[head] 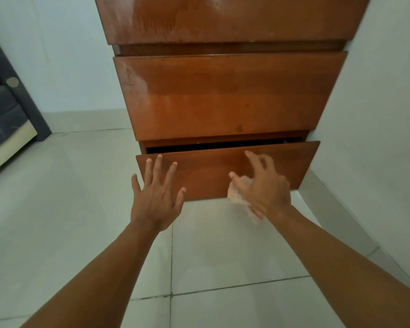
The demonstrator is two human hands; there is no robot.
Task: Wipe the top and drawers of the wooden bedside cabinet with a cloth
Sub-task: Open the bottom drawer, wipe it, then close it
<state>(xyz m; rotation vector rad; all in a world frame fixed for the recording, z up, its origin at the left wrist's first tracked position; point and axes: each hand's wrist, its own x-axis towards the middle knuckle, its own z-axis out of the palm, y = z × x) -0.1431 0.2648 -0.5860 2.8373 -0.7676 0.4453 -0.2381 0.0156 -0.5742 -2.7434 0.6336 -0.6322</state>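
Observation:
The wooden bedside cabinet [223,95] fills the upper middle of the head view, seen from above and in front. Its bottom drawer [206,176] is pulled out a little, with a dark gap above its front. My left hand [156,197] lies flat with spread fingers on the left part of that drawer front. My right hand [263,185] holds a white cloth [240,195] with a red mark against the right part of the same front; its index finger points up toward the drawer's top edge. The middle drawer is shut.
A white wall [376,114] runs close along the cabinet's right side, with a skirting at its foot. Pale floor tiles [81,209] spread in front and to the left. A dark piece of furniture [7,110] stands at the far left.

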